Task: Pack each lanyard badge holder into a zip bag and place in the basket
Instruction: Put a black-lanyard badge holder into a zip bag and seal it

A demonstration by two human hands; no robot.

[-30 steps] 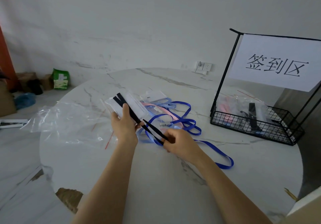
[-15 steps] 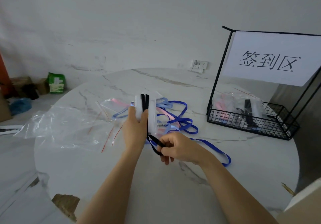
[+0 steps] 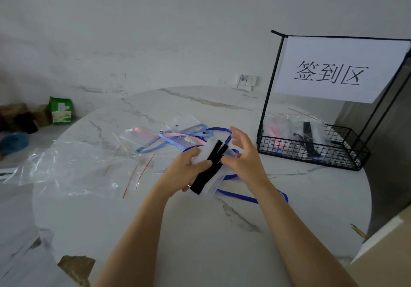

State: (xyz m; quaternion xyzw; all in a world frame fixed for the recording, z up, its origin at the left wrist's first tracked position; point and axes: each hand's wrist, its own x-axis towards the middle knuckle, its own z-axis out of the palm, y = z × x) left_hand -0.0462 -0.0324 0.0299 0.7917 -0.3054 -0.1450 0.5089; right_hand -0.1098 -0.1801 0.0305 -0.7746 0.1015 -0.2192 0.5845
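My left hand (image 3: 185,172) grips a clear badge holder (image 3: 214,181) with its black lanyard (image 3: 209,171) folded flat along it, thumb pressing on top. My right hand (image 3: 242,153) sits just right of it, fingers spread and relaxed, thumb touching the lanyard's upper end. On the marble table lie a dark blue lanyard (image 3: 240,195), a light blue lanyard (image 3: 155,146) and a pink one (image 3: 178,135) with holders. A pile of clear zip bags (image 3: 73,171) with red strips lies to the left. The black wire basket (image 3: 347,164) at right holds packed bags.
A black frame rises from the basket and carries a white paper sign (image 3: 333,70). A cardboard box corner (image 3: 382,253) juts in at the lower right. Boxes and a green packet (image 3: 60,110) sit on the floor at left. A wall socket (image 3: 246,80) is behind the table.
The black lanyard has been folded up onto the badge holder. My right hand let go of the strap's loop and moved up beside the holder, which my left hand tilted lower.
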